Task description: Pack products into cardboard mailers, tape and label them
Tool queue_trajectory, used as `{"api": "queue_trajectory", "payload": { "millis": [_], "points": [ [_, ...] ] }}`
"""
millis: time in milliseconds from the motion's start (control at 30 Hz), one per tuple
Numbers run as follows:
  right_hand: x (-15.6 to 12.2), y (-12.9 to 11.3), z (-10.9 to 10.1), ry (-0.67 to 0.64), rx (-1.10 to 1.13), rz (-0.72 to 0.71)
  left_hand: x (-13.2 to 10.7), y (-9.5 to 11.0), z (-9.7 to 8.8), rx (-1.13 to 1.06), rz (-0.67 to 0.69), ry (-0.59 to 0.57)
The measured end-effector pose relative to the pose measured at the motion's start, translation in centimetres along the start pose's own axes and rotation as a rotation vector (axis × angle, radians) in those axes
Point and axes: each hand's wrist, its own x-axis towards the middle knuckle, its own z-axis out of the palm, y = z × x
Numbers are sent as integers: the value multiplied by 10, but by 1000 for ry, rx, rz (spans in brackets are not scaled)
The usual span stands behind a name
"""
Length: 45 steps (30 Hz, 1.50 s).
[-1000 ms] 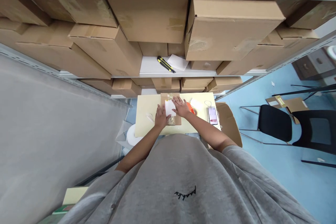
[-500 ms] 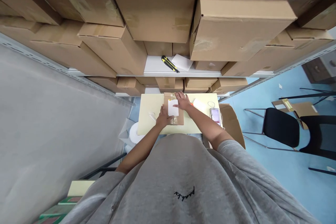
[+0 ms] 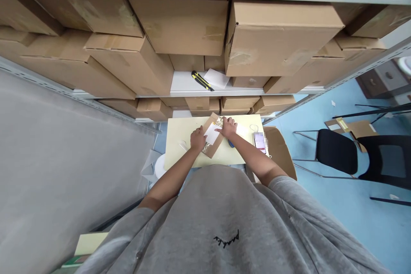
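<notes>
Brown cardboard backing (image 3: 213,147) lies at a slant in the middle of a pale yellow board (image 3: 180,137). A white card (image 3: 211,133) sits on top of it, uncovered. A clear plastic packet (image 3: 219,121) with something gold inside shows at the far end of the cardboard, and a second packet (image 3: 207,149) shows at the near end. These pieces are laid together, but no flap closes over them and no tape shows on them.

The left hand (image 3: 198,138) rests on the cardboard's left edge, its fingers (image 3: 201,133) bent and touching it. The right hand (image 3: 228,127) lies across the far corner, its fingers (image 3: 220,130) stretched toward the white card. Neither hand looks clenched, though how firmly they grip cannot be told.

Toward the board's right side are a blue object (image 3: 231,144) under the right wrist, a white slip (image 3: 242,129) and a phone (image 3: 260,142) with a blurred screen. Beyond the board's far edge, a shelf (image 3: 186,87) holds cardboard boxes (image 3: 180,25), a yellow-and-black utility knife (image 3: 202,80) and white paper (image 3: 216,78). A black chair (image 3: 337,150) stands off to the board's right.
</notes>
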Motion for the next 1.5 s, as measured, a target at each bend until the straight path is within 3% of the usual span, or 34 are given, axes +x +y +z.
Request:
{"api": "queue_trajectory", "payload": {
  "millis": [67, 133, 233, 300, 400, 467, 733, 900, 1133, 1300, 1500],
  "points": [
    [-1, 1, 1, -17, 43, 24, -15, 10, 4, 59, -55, 48],
    [-2, 1, 2, -50, 94, 25, -33, 15, 13, 30, -207, 56],
    [-3, 3, 2, -85, 134, -11, -52, 14, 28, -206, -488, 15],
    [-3, 4, 1, -94, 139, -31, -55, 10, 37, -434, -589, 13],
    [-2, 4, 0, -93, 142, -21, -51, 4, 44, -730, -564, 93],
    [-2, 2, -2, -84, 143, 4, -46, 0, 42, -791, -521, 159],
    [-16, -8, 1, -111, 156, 66, -26, -25, 1, -561, -411, 256],
    [-23, -11, 11, -84, 239, 112, -8, -34, -7, -450, -420, 224],
    [-23, -15, 12, -106, 441, 145, -3, -29, -18, -483, -433, 173],
    [-32, -14, 6, -22, 444, 140, -13, -24, -38, -386, -472, 147],
    [-46, -7, -13, 57, 441, 189, -11, -5, -63, -249, -363, 171]
  ]
}}
